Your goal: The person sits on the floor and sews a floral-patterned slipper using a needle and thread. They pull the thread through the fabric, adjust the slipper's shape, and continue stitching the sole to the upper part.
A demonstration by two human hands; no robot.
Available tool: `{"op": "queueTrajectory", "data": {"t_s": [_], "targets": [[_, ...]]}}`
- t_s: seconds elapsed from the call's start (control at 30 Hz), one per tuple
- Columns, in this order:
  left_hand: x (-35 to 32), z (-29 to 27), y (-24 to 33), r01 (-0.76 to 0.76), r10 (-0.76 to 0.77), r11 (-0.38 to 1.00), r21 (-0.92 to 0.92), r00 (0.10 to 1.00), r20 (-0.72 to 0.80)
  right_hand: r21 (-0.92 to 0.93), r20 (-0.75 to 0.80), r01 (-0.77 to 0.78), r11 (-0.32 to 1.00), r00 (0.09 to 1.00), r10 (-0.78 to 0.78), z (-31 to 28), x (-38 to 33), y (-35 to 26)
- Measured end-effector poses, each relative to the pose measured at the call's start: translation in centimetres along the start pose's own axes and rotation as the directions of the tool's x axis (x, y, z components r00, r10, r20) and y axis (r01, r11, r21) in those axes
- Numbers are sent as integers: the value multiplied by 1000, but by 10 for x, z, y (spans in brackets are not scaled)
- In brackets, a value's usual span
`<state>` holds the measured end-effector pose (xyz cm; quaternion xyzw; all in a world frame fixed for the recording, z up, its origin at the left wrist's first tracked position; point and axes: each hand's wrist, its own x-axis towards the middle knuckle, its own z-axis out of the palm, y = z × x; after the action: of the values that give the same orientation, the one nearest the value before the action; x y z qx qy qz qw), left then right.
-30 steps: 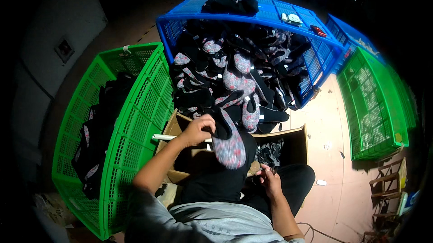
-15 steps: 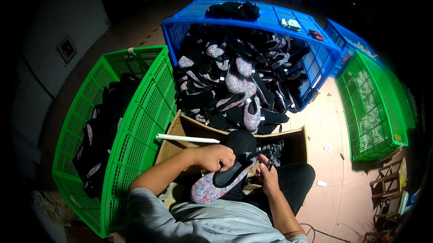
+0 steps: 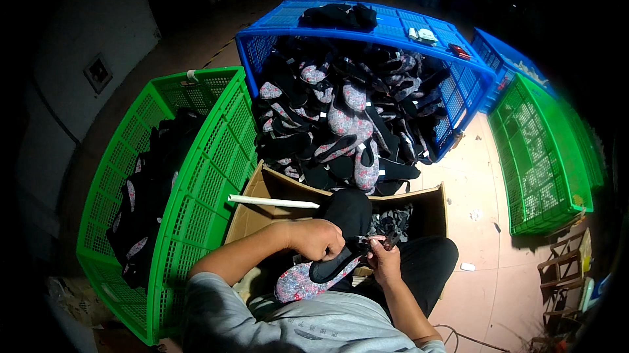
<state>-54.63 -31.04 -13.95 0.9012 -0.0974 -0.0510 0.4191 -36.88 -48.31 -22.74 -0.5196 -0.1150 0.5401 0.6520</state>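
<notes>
Over my lap, my left hand (image 3: pixel 318 240) is closed on a floral slipper (image 3: pixel 296 283) with a black lining, gripping it at the opening. Its grey-and-pink toe points toward me, to the lower left, and the heel end lies between my two hands. My right hand (image 3: pixel 385 258) is closed on a small dark tool (image 3: pixel 392 240), whose kind I cannot make out clearly. Thumb and fingers of this hand are up against the slipper's heel edge. The fingertips of my left hand are partly hidden inside the slipper.
An open cardboard box (image 3: pixel 432 209) with dark scraps (image 3: pixel 392 217) stands around my knees, a white strip (image 3: pixel 272 202) on its edge. Beyond, a tipped blue crate (image 3: pixel 481 84) spills floral slippers (image 3: pixel 350 120). Green crates stand left (image 3: pixel 203 169) and right (image 3: pixel 534 156).
The right hand has come up against the slipper's heel with the dark tool. The slipper has tilted and dropped slightly toward me, and my left hand has turned over its opening.
</notes>
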Motion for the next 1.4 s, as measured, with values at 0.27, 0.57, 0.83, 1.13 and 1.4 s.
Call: {"op": "queueTrajectory", "data": {"t_s": [0.27, 0.57, 0.83, 1.13, 1.4], "targets": [[41, 10, -12, 136, -100, 989, 56, 901, -422, 142, 100, 48, 989, 993, -63, 1, 4, 9], [63, 50, -45, 145, -267, 927, -345, 902, -340, 158, 107, 63, 985, 991, -81, -13, -2, 12], [64, 57, -50, 145, -239, 944, -295, 919, -314, 178, 73, 260, 949, 958, -276, -24, 3, -2], [76, 44, -56, 337, -360, 872, -355, 933, 2, 110, 66, 304, 946, 948, -312, -37, 1, -19], [81, 40, -53, 324, -335, 876, -359, 942, 31, 107, -50, 328, 939, 945, -324, -70, 10, -26]]}}
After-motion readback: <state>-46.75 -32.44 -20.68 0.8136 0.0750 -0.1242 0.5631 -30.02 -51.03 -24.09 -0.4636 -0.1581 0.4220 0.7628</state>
